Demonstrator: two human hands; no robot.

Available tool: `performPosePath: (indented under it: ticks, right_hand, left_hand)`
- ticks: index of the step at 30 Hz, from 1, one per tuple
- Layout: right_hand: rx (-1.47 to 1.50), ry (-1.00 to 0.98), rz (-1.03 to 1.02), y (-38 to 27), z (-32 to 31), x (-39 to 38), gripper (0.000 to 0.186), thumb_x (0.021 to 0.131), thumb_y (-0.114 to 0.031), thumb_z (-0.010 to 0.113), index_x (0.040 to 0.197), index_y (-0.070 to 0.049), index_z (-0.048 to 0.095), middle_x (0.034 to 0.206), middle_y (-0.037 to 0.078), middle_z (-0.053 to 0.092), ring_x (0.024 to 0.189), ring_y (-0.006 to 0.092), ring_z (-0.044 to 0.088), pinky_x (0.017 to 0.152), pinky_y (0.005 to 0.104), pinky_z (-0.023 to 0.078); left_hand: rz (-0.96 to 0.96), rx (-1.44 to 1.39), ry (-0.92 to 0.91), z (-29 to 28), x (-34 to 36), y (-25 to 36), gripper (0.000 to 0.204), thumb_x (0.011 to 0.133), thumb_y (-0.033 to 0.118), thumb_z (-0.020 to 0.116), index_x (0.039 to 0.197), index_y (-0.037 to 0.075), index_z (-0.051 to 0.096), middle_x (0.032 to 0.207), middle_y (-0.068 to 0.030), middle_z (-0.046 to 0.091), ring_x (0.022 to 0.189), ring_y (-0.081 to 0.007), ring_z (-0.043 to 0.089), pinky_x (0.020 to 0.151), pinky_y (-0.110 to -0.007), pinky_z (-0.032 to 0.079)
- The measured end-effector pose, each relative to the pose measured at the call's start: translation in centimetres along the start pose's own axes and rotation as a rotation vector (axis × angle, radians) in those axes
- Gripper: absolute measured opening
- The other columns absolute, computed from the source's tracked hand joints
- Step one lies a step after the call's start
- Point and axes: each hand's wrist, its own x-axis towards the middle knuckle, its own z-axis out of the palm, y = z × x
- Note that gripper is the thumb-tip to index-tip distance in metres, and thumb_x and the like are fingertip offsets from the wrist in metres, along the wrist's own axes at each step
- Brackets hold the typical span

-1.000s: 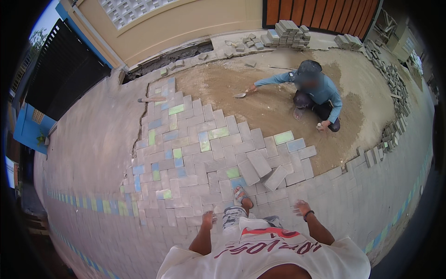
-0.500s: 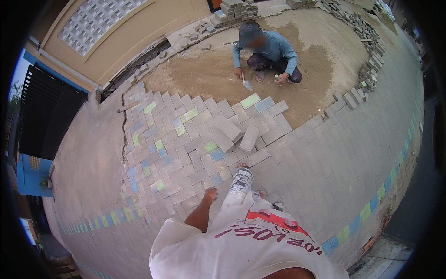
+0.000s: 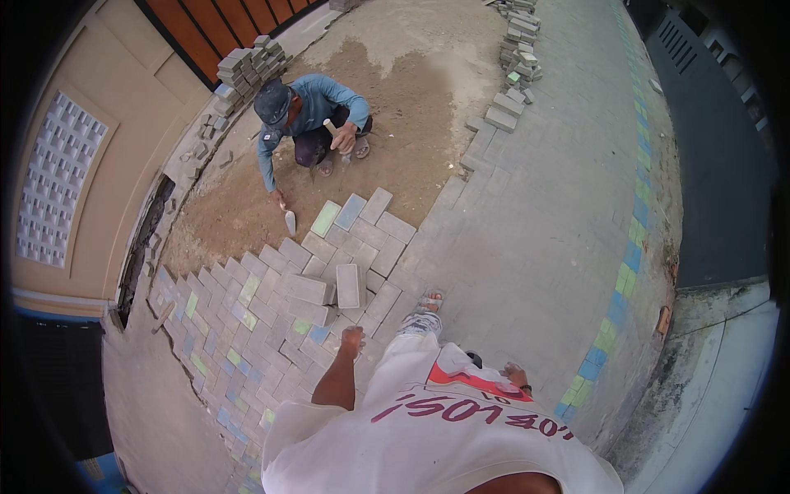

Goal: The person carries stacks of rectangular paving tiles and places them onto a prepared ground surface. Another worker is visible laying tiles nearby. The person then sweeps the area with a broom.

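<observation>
My left hand [image 3: 352, 339] hangs open and empty, fingers loosely curved, just below loose grey paver blocks [image 3: 351, 286] piled on the herringbone paving [image 3: 255, 300]. My right hand [image 3: 516, 376] is open by my right thigh, partly hidden by my white shirt. Beyond the paving, a co-worker [image 3: 317, 111] in a blue long-sleeved top and dark cap squats on sand, holding a trowel [image 3: 290, 220] low near the paving edge in one hand and a tool with a pale handle [image 3: 331, 128] in the other.
Stacked pavers [image 3: 243, 70] stand by the orange gate, and a row of loose blocks [image 3: 520, 58] lines the sand's right edge. A long trench [image 3: 144, 247] runs along the left wall. A wooden-handled tool [image 3: 163, 317] lies at the paving's left edge. A dark wall [image 3: 716, 189] rises on the right.
My view has turned rightward and moved along the paving. The co-worker's trowel arm has moved and the other hand is raised higher. My hands have shifted as I step.
</observation>
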Motion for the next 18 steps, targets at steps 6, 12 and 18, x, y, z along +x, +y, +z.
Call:
performPosePath:
  ticks: [6,12,18]
  right_hand:
    - [0.24,0.147,-0.105,-9.1,-4.1,1.0,0.031,0.088,-0.029,0.045,0.108,-0.007,0.055,0.096,0.014,0.063,0.085,0.0251,0.062,0.073,0.0422,0.048]
    - [0.289,0.178,0.12,-8.8,-8.0,6.7,0.024,0.086,-0.026,0.047,0.096,-0.009,0.059,0.085,0.008,0.064,0.081,0.0239,0.063,0.066,0.0422,0.049]
    - [-1.168,-0.064,-0.412,-6.1,-13.7,16.5,0.016,0.082,-0.024,0.053,0.081,-0.009,0.058,0.078,0.009,0.06,0.076,0.0229,0.06,0.066,0.0418,0.052]
  left_hand:
    - [0.319,0.371,-0.237,9.8,3.8,13.4,0.016,0.08,0.017,0.051,0.079,0.003,0.059,0.076,-0.0072,0.057,0.061,-0.0196,0.055,0.047,-0.03,0.04]
    - [0.313,0.386,-0.384,22.0,5.6,24.5,0.014,0.085,0.011,0.043,0.087,0.003,0.054,0.074,-0.0064,0.056,0.062,-0.0203,0.057,0.052,-0.029,0.046]
    - [0.099,0.511,-0.337,35.3,5.3,31.0,0.01,0.085,0.008,0.041,0.087,0.006,0.05,0.083,-0.0096,0.057,0.065,-0.0204,0.059,0.044,-0.03,0.04]
